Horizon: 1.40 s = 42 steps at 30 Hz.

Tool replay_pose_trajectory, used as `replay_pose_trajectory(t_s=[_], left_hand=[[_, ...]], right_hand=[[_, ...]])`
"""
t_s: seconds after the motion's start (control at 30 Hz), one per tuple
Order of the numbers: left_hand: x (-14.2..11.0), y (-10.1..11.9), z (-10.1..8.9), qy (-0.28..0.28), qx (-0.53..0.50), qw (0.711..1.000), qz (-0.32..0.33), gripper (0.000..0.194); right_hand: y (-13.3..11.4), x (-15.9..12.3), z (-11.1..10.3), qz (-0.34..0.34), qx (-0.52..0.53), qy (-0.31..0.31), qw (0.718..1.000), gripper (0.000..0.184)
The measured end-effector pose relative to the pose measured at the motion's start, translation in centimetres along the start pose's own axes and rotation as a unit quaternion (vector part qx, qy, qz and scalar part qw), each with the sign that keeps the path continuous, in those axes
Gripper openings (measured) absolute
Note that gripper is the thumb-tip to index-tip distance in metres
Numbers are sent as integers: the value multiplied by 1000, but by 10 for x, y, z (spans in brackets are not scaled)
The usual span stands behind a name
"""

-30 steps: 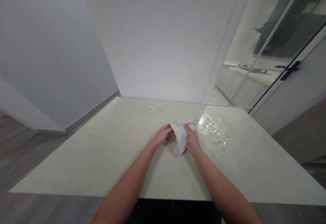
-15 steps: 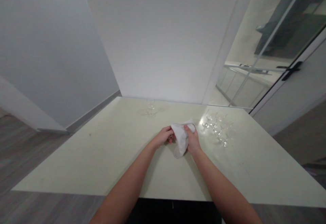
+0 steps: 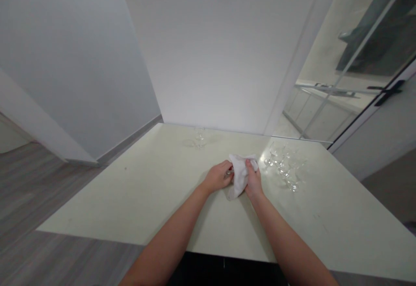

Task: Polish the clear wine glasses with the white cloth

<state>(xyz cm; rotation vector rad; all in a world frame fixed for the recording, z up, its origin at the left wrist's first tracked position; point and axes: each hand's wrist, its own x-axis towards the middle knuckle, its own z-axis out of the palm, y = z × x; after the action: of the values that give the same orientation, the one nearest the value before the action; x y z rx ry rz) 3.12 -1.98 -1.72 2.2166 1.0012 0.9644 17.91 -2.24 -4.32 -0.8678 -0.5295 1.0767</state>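
Over the middle of a pale table, my two hands meet around a white cloth. My right hand is closed on the cloth, thumb on top, and the cloth wraps something I cannot see. My left hand is closed beside it, its fingers pinched on a small clear glass part that pokes out of the cloth. The rest of that glass is hidden by the cloth.
Several clear stemmed glasses stand in a cluster to the right of my hands. One more glass stands alone at the table's far edge by the white wall. A glass partition and a door with a black handle are at the right.
My hands keep their hold on the cloth and the glass; my left fingers have closed in more tightly. My head has turned a little left, so everything sits further right in the view.
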Motion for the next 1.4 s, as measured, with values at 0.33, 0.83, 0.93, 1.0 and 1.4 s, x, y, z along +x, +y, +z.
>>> replay_pose_trajectory(t_s=[0.33, 0.83, 0.93, 1.0, 1.4], left_hand=[[4, -8, 1, 3, -113, 987, -113, 16], [-2, -1, -1, -31, 114, 993, 29, 19], [-2, 1, -2, -32, 115, 992, 34, 19], [-2, 1, -2, -30, 118, 992, 36, 20], [-2, 2, -2, -30, 105, 994, 24, 20]], right_hand=[[-2, -2, 2, 4, 14, -2, 1000, 42], [-1, 2, -1, 24, 22, 13, 999, 38], [0, 3, -2, 25, 21, 12, 999, 39], [1, 4, -3, 24, 21, 8, 999, 39], [-1, 3, -2, 28, 18, 6, 999, 39]])
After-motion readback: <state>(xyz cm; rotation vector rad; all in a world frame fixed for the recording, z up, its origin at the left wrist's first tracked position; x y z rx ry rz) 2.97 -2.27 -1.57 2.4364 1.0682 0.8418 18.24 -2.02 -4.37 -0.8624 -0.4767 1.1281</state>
